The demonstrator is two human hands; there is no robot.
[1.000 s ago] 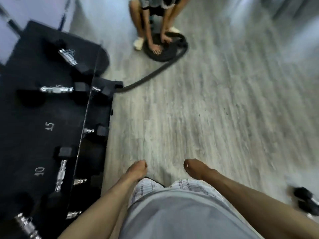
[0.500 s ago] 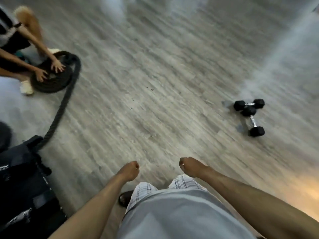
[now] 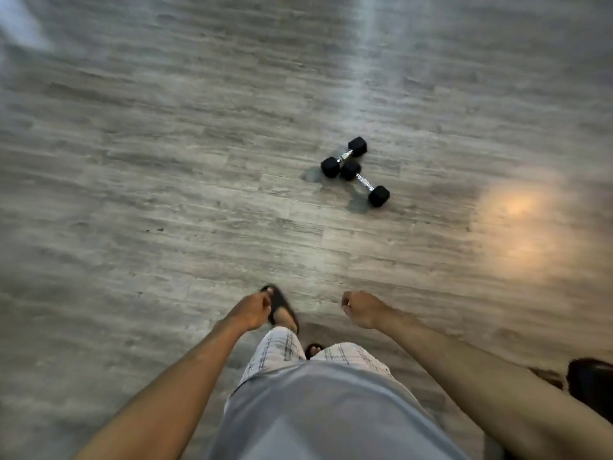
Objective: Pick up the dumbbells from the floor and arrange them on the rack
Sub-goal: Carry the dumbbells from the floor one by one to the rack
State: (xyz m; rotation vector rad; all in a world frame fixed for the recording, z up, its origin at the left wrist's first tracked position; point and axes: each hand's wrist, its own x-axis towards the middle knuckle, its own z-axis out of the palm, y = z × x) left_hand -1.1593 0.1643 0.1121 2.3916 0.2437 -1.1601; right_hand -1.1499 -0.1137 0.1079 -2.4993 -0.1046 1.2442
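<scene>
Neither hand grasps anything. The left hand (image 3: 250, 310) hangs with its fingers loosely curled toward the palm, just in front of the person's hip. The right hand (image 3: 361, 308) is level with it, knuckles forward, fingers also loosely folded in and empty. Both forearms reach forward from the lower corners of the view, bare to the elbow.

Between and below the hands show plaid shorts (image 3: 282, 348) and a grey shirt (image 3: 315, 410). The left foot, in a dark sandal (image 3: 282, 305), is set forward just beside the left hand. The toes of the other foot (image 3: 313, 349) peek out between the shorts' legs.

The two hex dumbbells lie on the grey wood-plank floor (image 3: 149, 167), ahead of the hands, slightly to the right and well apart from them. The farther dumbbell (image 3: 345, 156) lies on a diagonal. The nearer dumbbell (image 3: 365, 182) butts one black head against it, so the pair forms a rough T. Their chrome handles catch the light.

A warm orange glow (image 3: 517, 207) marks the floor to the right of the dumbbells. A dark object (image 3: 590, 388) sits at the right edge, too cropped to identify.
</scene>
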